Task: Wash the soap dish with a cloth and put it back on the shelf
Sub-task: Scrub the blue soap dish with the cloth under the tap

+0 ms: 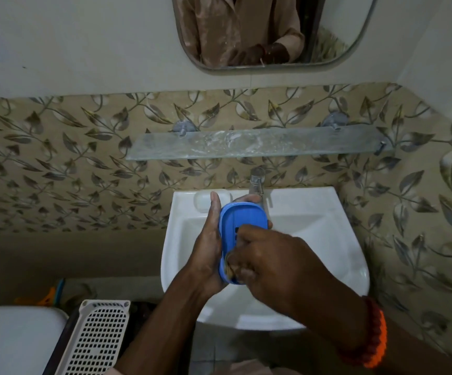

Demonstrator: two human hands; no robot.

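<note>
A blue oval soap dish [242, 220] is held upright over the white sink [314, 239]. My left hand [210, 244] cups its left side and far end. My right hand [271, 258] is closed on a small brownish cloth [230, 269] and presses it against the near part of the dish. Most of the cloth is hidden under my fingers. The glass shelf [257, 143] is fixed to the wall above the sink and carries nothing.
A chrome tap [256, 185] stands behind the dish at the sink's back edge. A mirror [268, 31] hangs above the shelf. A white perforated basket [97, 336] and a white toilet tank [11, 339] sit at the lower left.
</note>
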